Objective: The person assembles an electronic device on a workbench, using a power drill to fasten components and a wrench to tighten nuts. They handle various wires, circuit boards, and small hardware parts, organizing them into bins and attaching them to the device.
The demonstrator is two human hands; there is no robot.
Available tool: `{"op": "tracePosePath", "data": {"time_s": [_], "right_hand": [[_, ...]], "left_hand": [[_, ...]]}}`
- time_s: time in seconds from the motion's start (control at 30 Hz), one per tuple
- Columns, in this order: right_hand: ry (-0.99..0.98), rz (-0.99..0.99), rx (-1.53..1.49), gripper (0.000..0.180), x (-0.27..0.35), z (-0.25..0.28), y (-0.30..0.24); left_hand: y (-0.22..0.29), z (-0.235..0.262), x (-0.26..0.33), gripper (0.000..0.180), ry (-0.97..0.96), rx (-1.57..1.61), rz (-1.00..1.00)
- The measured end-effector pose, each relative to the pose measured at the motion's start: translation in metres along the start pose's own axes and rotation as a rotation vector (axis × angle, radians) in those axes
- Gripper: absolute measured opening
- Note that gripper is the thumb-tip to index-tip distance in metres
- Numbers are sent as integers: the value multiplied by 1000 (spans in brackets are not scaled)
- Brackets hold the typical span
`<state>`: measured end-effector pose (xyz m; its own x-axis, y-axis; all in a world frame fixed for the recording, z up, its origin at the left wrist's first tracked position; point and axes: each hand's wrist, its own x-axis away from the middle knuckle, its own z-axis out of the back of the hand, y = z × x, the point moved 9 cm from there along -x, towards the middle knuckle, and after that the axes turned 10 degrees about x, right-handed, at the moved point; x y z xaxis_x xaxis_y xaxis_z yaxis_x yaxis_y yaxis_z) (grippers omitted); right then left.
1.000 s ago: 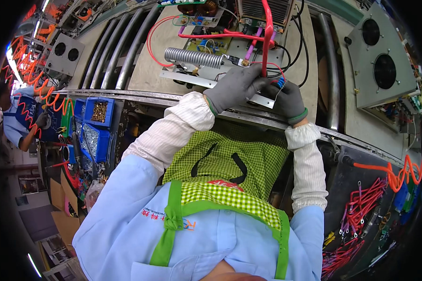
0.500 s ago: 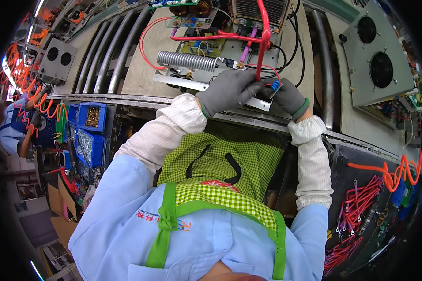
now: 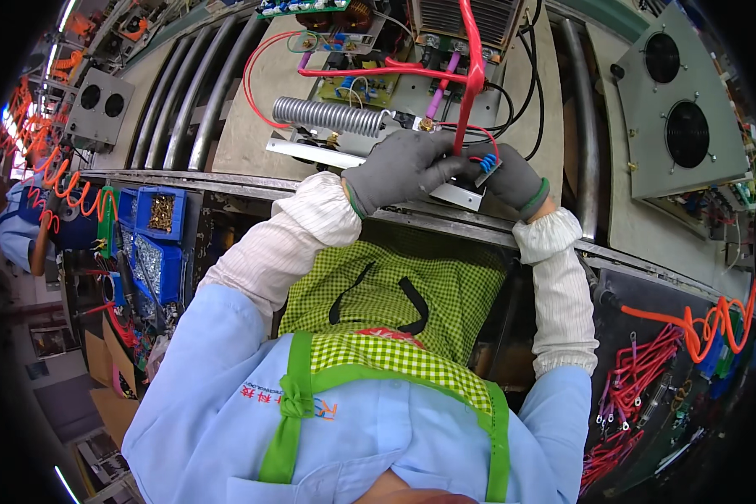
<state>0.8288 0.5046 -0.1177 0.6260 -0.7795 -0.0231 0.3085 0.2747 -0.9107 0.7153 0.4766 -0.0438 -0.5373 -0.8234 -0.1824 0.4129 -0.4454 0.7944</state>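
Item 1, containers. I see blue parts bins (image 3: 155,220) at the left, below the edge of the surface (image 3: 252,126). The upper bin holds small brass-coloured hardware, the one below it small silvery pieces; I cannot tell the exact kind of either. At lower right a dark tray (image 3: 647,395) carries loose red wire leads (image 3: 638,378) with an orange coiled hose (image 3: 697,323) running above them.

Item 2, the work. An open electrical assembly (image 3: 395,92) lies on the surface: a ribbed silver resistor tube (image 3: 332,116), a green circuit board (image 3: 307,8) at the top, a finned grey block (image 3: 466,18), red cables (image 3: 470,59) and black cables crossing it. Along its near side runs a bright metal bracket (image 3: 311,153).

Item 3, hands. Both wear grey gloves. My left hand (image 3: 399,172) is curled over the bracket, fingers closed on it beside a thin red wire (image 3: 462,139). My right hand (image 3: 512,178) grips the bracket's right end, just beside small blue connectors (image 3: 485,161).

Item 4, hidden or unclear. The gloves cover the bracket's middle, so its fixing points do not show. The green board and finned block are cut off at the top edge. The green checked apron (image 3: 395,286) hides whatever lies below the surface's near edge.

Item 5, edges and room. Curved metal rails (image 3: 185,118) run at the left of the assembly and another (image 3: 584,126) at the right. A grey fan panel (image 3: 680,109) sits well right of the hands, a second fan panel (image 3: 97,105) far left. Bare board lies between the left rails and the resistor tube.
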Motion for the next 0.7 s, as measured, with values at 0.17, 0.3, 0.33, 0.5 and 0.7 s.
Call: {"op": "tracePosePath", "data": {"time_s": [0.17,0.3,0.33,0.5,0.7], "right_hand": [[-76,-56,-41,28,1,0,2],[-83,14,125,29,-2,6,-10],[-101,46,176,29,-3,7,-17],[-204,63,66,30,-9,0,-16],[-252,251,236,28,-34,-7,-14]], "left_hand": [[-3,-3,-2,26,-37,0,29],[10,0,2,27,-49,-54,-47],[15,2,2,29,-23,-77,-59],[8,6,8,28,35,-181,-80],[10,14,11,22,105,-136,-171]]}}
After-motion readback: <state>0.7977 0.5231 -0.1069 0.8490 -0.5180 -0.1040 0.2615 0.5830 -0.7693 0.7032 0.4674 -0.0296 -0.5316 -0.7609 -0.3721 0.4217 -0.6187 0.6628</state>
